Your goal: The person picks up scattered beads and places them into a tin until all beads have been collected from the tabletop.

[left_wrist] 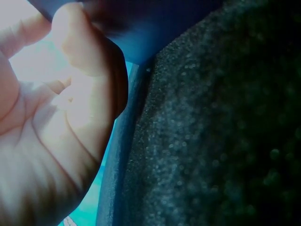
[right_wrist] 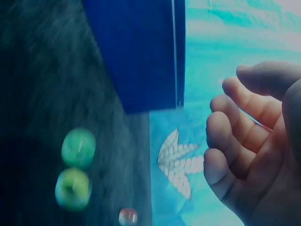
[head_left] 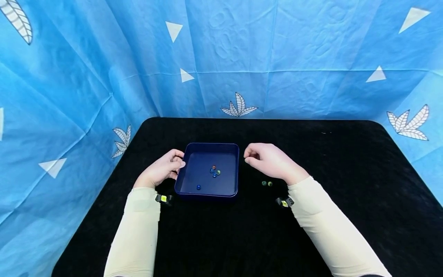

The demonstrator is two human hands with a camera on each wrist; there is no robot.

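A dark blue square tray (head_left: 207,154) lies on the black cloth. In it a loose cluster of small marbles (head_left: 214,175) sits near the middle, and one blue marble (head_left: 199,187) lies apart near the front left. My left hand (head_left: 162,167) pinches the tray's left wall, thumb at the rim and fingers outside. To the right of the tray is my right hand (head_left: 271,159), its fingers loosely curled with nothing between them. Two greenish marbles, one green (right_wrist: 79,148) and one yellow-green (right_wrist: 73,189), lie under that wrist.
A small reddish marble (right_wrist: 128,216) shows at the bottom of the right wrist view; the right hand hides it in the head view. Black cloth (head_left: 221,238) covers the table. Behind it hangs a blue curtain (head_left: 294,57) with white leaf and triangle prints.
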